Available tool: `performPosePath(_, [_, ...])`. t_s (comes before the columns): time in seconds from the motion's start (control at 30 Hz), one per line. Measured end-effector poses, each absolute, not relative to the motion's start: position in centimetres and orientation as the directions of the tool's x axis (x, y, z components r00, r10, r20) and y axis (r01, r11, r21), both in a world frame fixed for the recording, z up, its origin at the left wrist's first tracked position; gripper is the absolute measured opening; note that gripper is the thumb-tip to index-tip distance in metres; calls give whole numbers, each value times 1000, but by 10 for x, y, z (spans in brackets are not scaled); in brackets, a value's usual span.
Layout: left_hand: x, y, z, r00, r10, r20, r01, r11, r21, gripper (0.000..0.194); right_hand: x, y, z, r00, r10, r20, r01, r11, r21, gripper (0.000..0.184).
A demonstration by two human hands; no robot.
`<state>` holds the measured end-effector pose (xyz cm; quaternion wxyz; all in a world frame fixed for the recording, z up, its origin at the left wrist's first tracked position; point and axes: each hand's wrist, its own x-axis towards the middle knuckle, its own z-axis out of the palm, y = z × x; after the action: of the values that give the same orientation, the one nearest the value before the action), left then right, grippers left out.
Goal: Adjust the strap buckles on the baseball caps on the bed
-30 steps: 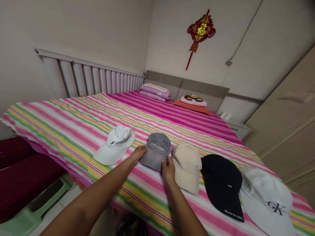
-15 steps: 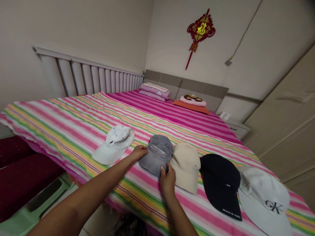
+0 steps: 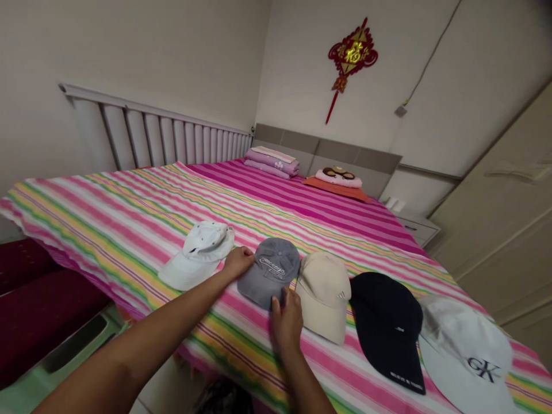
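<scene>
Two bare hands at the centre of the frame, at a row of five caps on a bed (image 3: 129, 230) with a pink, white, yellow and green striped sheet. The left hand (image 3: 238, 263) lies at the left edge of the grey cap (image 3: 269, 282), a soft, washed-looking fabric dome with embroidered script. Its fingers (image 3: 246, 257) are pressed together. The right hand (image 3: 287, 322) lies at the cap's lower edge, its thumb apart from its fingers (image 3: 285, 300); whether they pinch cannot be told. Left of the grey cap is a crumpled white cap (image 3: 202, 253). To the right, in order, are a smooth beige cap (image 3: 321, 296), a black cap (image 3: 386, 328) and a white cap (image 3: 466, 356) with dark embroidered letters.
</scene>
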<state>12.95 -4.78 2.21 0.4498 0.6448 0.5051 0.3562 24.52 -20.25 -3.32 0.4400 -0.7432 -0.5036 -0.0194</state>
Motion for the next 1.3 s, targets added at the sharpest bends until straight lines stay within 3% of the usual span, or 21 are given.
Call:
performPosePath(0.1, [150, -42, 39, 312, 940, 139, 457, -277, 845, 5, 235, -217, -35, 382, 755, 533, 835, -35, -549, 30])
performPosePath(0.17, [171, -38, 46, 407, 895, 185, 498, -387, 776, 8, 231, -222, -39, 247, 762, 599, 908, 34, -418, 26])
performPosePath(0.27, [204, -31, 48, 526, 830, 189, 534, -494, 686, 9, 229, -225, -43, 27, 754, 657, 972, 132, -192, 25])
performPosePath(0.33, [222, -27, 47, 568, 807, 162, 562, -524, 640, 8, 229, -224, -45, -39, 753, 657, 978, 162, -128, 28])
performPosePath(0.5, [246, -19, 39, 583, 803, 122, 619, -536, 574, 20, 229, -224, -46, -52, 758, 650, 982, 158, -106, 29])
performPosePath(0.8, [242, -12, 34, 700, 706, 104, 597, -660, 456, 13, 228, -223, -51, -52, 740, 670, 986, 143, -81, 29])
performPosePath(1.03, [238, -8, 69, 766, 624, 156, 547, -759, 354, 19, 229, -216, -47, -47, 787, 616, 990, 117, -74, 36])
performPosePath(1.3, [241, -9, 102, 821, 543, 175, 499, -833, 241, 15, 231, -208, -28, -149, 833, 533, 988, 150, 43, 40])
